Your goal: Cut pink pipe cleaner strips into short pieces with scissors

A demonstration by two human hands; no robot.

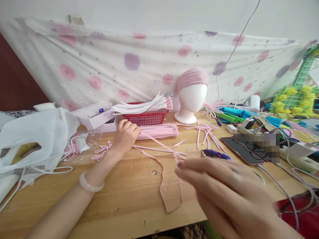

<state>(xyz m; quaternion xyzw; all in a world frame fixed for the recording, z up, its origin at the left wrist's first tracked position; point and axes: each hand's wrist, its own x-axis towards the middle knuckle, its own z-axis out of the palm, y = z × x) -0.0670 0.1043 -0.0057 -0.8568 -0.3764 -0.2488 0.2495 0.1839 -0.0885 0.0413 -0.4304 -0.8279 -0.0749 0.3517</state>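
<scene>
My left hand [126, 134] reaches out over the wooden table [99, 196] and its curled fingers rest on the left end of a bundle of pink pipe cleaners [159, 130]. A pale bangle [90, 184] sits on that wrist. My right hand [224, 186] hovers close to the camera, blurred, fingers stretched out and pointing left, holding nothing I can see. Just beyond its fingertips lies a pink measuring tape [171, 186] looped on the table. Loose pink pipe cleaners [159, 148] lie between the hands.
A red basket [146, 118] with white and pink pipe cleaners stands behind the bundle. A white foam head [191, 99] wears a pink band. A blue glue gun [215, 154], a phone [241, 150], cables and green craft pieces crowd the right. A white bag [32, 139] lies left.
</scene>
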